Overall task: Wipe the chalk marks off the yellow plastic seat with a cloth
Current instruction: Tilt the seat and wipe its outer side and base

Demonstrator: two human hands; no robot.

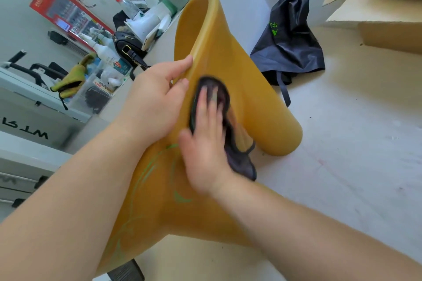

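hands at work on a curved yellow plastic seat (205, 41) that rests on a pale surface (342, 143), its long axis running from my viewpoint away to the far rim. my left hand (157, 98) is clamped on the seat's left edge, thumb over the rim and fingers curled round it, bracing the shell. my right hand (205, 143), blurred, lies flat with fingers straight and slightly spread. it presses a dark grey cloth (242, 164) onto the seat just right of the left hand and closes on nothing. the green chalk marks (148, 171) left to wipe sit on the wrist side of the right hand: thin arcs running down the seat's length toward me, beneath both forearms. the yellow beyond the fingertips looks unmarked. i judge the next stroke must draw back toward the wrist, along the seat's length, with the right hand the nearer one. a crumpled black fabric garment (290, 48) lies beyond the right hand.
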